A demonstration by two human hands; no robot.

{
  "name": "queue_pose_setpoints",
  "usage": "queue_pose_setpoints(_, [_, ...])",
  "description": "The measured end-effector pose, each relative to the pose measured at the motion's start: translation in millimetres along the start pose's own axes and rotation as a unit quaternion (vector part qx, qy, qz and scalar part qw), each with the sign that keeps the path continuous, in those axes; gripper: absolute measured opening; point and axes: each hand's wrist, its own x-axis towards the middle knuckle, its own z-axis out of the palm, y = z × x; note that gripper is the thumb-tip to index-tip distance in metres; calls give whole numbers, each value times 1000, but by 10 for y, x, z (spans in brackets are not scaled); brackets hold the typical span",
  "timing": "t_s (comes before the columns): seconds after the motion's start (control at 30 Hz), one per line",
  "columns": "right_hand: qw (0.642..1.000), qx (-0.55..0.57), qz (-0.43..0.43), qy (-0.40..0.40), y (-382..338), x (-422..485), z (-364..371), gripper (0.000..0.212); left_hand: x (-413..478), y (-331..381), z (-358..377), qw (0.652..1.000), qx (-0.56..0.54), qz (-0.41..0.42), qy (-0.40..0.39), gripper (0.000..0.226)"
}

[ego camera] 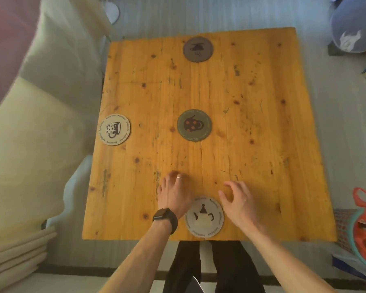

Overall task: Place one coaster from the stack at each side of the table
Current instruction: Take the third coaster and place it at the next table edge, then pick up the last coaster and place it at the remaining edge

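Both of your hands are low over the near part of the wooden table (pixel 251 144) and neither has anything in it — your left hand (pixel 173 193), the one with the ring and the dark watch (pixel 166 218), has its fingers curled loosely against the wood, and your right hand (pixel 237 199) is half open with thumb and fingers spread, just beside the pale teapot coaster (pixel 204 216).

That coaster lies flat at the near edge, so your own side looks served. A brown coaster (pixel 198 49) sits at the far edge and a cream mug coaster (pixel 114 130) at the left edge, slightly overhanging it. The right side has none.

What remains of the stack is the olive coaster (pixel 194 125) in the middle — whether there is one or more under it, you cannot tell from here. By my reckoning three sides are done and one is left: the olive one goes to the right edge.
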Motion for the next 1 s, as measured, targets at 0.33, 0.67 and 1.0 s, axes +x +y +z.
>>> queue_pose_setpoints(0.33, [970,-231,-71,22,-25,942,-11,75,1435,413,-488,996,-58,-27,56,83])
queue_pose_setpoints(0.67, [964,-257,-69,19,75,949,68,75,1692,576,-403,999,-27,16,37,80])
queue_pose_setpoints(1.0, [961,-252,-41,-102,-88,960,-184,72,1697,624,-765,989,-130,-63,40,31])
